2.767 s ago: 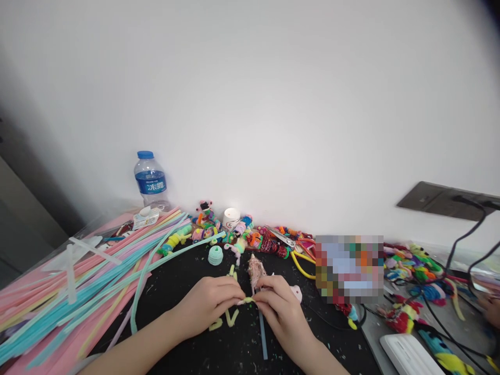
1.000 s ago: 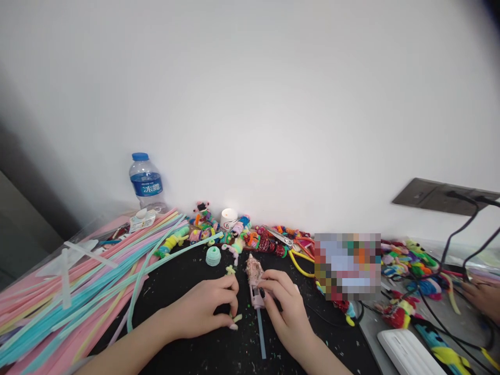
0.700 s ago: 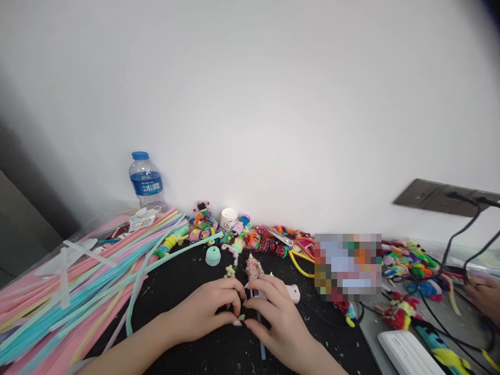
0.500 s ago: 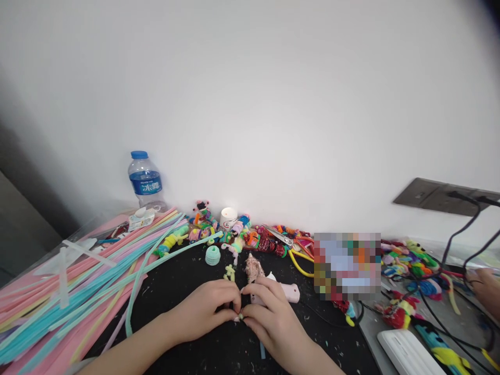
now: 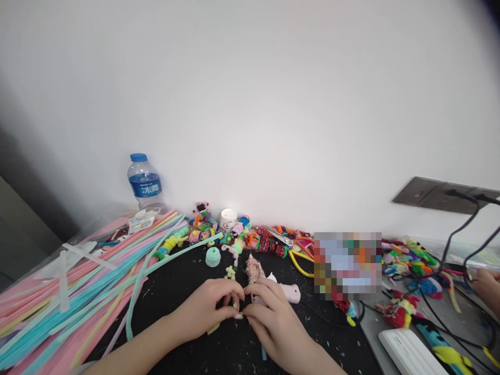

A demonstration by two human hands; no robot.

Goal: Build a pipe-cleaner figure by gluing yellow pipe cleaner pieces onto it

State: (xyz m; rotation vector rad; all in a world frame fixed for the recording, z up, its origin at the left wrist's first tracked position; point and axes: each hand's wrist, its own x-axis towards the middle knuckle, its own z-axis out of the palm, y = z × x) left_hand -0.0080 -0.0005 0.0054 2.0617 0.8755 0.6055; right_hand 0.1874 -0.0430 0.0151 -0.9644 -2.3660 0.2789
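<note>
My left hand [image 5: 213, 307] and my right hand [image 5: 273, 315] meet over the black work mat [image 5: 187, 349], fingertips almost touching. Both pinch at a short pale yellow pipe cleaner piece [image 5: 236, 306], mostly hidden by the fingers. Another pale yellow strip [image 5: 213, 328] lies under my left hand. Just beyond my fingers rests a small pale yellow bent pipe cleaner shape [image 5: 230, 272]. A pink glue gun [image 5: 289, 293] lies behind my right hand, which partly covers it. Its front end [image 5: 254, 268] looks crusted. A mint coil [image 5: 213, 256] sits farther back.
Many pipe cleaners [image 5: 97, 281] spread over the left side. A water bottle [image 5: 145, 182], paper cup [image 5: 228, 220], pipe cleaner figures [image 5: 203, 234] and scissors [image 5: 300, 263] line the wall. At right are a white box-like device [image 5: 410, 351], black cables [image 5: 449, 260] and another person's hand [image 5: 486, 286].
About a second ago my right hand was on the glue gun. It has since let go and joined my left hand at the yellow piece. The gun lies turned sideways.
</note>
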